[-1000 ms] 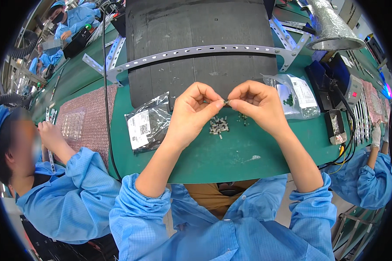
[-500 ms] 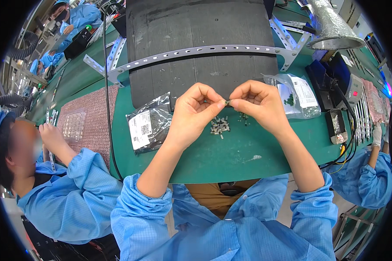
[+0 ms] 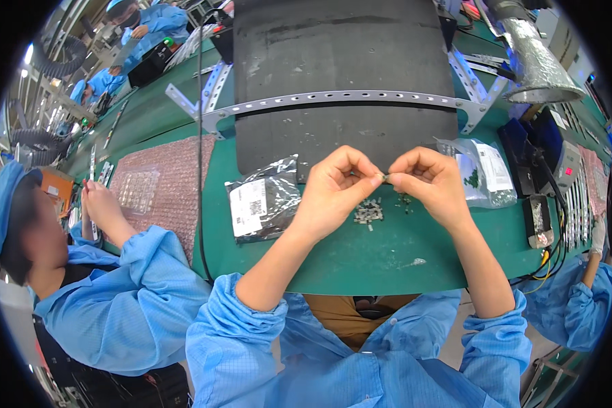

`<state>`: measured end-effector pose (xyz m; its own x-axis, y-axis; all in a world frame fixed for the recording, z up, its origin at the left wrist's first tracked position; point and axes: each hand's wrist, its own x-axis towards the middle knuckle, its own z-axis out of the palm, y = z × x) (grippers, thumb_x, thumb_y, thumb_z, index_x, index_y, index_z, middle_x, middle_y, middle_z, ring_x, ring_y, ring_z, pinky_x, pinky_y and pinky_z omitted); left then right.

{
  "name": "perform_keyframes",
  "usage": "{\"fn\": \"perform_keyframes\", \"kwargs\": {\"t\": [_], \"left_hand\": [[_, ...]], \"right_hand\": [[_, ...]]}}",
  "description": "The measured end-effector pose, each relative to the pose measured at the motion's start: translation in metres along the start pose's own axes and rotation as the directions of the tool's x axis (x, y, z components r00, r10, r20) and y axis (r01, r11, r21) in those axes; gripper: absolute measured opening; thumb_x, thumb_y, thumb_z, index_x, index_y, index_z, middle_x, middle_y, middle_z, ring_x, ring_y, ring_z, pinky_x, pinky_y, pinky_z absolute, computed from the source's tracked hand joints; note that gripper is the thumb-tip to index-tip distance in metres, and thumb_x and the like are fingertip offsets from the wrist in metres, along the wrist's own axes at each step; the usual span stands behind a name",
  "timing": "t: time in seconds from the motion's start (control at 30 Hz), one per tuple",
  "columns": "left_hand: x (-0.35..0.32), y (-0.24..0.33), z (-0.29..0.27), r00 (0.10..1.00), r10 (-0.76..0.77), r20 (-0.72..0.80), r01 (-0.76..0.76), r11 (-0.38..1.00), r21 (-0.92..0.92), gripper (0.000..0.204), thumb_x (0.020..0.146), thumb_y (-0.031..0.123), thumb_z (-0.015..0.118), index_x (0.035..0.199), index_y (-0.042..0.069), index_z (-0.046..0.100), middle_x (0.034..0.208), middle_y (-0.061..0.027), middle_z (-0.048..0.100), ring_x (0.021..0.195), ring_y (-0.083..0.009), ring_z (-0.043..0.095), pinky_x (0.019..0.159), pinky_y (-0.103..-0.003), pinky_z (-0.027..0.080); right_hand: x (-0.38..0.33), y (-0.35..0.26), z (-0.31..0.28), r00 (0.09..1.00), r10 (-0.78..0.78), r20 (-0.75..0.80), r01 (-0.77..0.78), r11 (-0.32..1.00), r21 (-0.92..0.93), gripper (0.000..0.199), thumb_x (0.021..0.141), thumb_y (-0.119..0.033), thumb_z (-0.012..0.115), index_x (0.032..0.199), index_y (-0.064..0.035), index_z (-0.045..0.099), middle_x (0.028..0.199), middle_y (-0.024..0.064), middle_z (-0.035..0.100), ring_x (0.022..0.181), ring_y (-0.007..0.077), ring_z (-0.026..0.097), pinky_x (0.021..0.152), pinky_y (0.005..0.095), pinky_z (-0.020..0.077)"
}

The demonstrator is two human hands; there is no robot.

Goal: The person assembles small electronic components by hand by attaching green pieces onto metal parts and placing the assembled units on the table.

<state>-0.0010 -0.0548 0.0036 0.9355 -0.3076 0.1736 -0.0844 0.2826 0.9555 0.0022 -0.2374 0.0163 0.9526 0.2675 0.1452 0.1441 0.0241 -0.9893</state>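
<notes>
Over the green bench, my left hand (image 3: 340, 189) and my right hand (image 3: 433, 182) meet fingertip to fingertip. Both are closed in a pinch on a tiny part (image 3: 386, 178), mostly hidden by the fingers, so its kind cannot be made out. Just below the fingertips lies a loose pile of small whitish-grey rectangular pieces (image 3: 369, 211). To its right, partly behind my right hand, is a cluster of tiny green pieces (image 3: 404, 202). A dark shiny bag with a white label (image 3: 250, 207) lies left of my left hand, and a clear bag with green pieces inside (image 3: 500, 197) lies beyond my right.
A black belt (image 3: 347, 136) runs away from me under a perforated metal bar (image 3: 340, 97). A black cable (image 3: 200, 170) hangs at left, beside pink bubble wrap (image 3: 187, 194). A small box of parts (image 3: 538, 221) stands right. Co-workers' blue sleeves (image 3: 136, 299) are close.
The whole view has shifted, so the bench and hands sit farther right and lower in the picture. My pinch continues. The person at left has brought both hands together.
</notes>
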Motion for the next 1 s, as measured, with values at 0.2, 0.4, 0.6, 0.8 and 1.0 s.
{"fn": "perform_keyframes", "kwargs": {"t": [0.2,0.4,0.6,0.8,1.0], "left_hand": [[0.0,0.005,-0.004,1.0,0.009,-0.015,-0.008,0.998,0.06,0.01,0.082,0.0,0.061,0.085,0.003,0.052,0.087,-0.0051,0.058,0.085,-0.0112,0.057,0.079,-0.025,0.046],[-0.003,-0.002,-0.007,0.995,0.098,-0.021,-0.092,0.976,0.197,0.009,0.079,0.001,0.061,0.083,0.002,0.053,0.082,-0.0022,0.057,0.077,-0.008,0.055,0.07,-0.023,0.047],[-0.001,0.002,0.0,0.985,0.17,-0.013,-0.165,0.969,0.186,0.009,0.075,0.002,0.06,0.079,0.003,0.051,0.074,-0.0019,0.057,0.071,-0.0086,0.055,0.064,-0.023,0.044],[-0.001,0.003,0.003,0.979,0.202,-0.02,-0.195,0.963,0.186,0.01,0.076,0.003,0.06,0.078,0.003,0.051,0.074,-0.0019,0.057,0.069,-0.0083,0.054,0.063,-0.024,0.044],[-0.004,0.006,-0.007,0.987,0.144,-0.069,-0.12,0.956,0.269,0.011,0.078,0.005,0.065,0.083,0.003,0.056,0.08,-0.0026,0.057,0.076,-0.0084,0.055,0.067,-0.023,0.047]], "right_hand": [[0.003,-0.002,0.004,1.0,-0.031,0.0,0.031,0.999,-0.021,0.009,0.075,-0.003,0.066,0.081,-0.0004,0.06,0.074,0.0021,0.06,0.065,0.0072,0.056,0.058,0.0188,0.0439],[0.003,0.007,0.002,0.998,-0.059,0.01,0.059,0.988,-0.146,0.009,0.074,-0.006,0.066,0.078,-0.0006,0.06,0.073,0.0008,0.058,0.063,0.0058,0.051,0.056,0.0183,0.0406],[0.0,0.011,-0.004,0.999,-0.043,0.01,0.044,0.988,-0.146,0.006,0.077,-0.002,0.061,0.079,-0.0024,0.055,0.071,-0.0014,0.052,0.063,0.0052,0.048,0.058,0.0172,0.038],[-0.001,0.009,-0.004,0.997,-0.068,-0.022,0.064,0.987,-0.149,0.006,0.079,-0.004,0.059,0.077,-0.0033,0.053,0.071,-0.0019,0.05,0.064,0.0051,0.047,0.059,0.0178,0.0372],[0.006,0.003,0.012,0.988,-0.151,-0.005,0.149,0.978,-0.147,0.009,0.076,-0.006,0.062,0.077,-0.0027,0.054,0.075,0.0025,0.053,0.065,0.0099,0.051,0.06,0.0216,0.0407]]}}
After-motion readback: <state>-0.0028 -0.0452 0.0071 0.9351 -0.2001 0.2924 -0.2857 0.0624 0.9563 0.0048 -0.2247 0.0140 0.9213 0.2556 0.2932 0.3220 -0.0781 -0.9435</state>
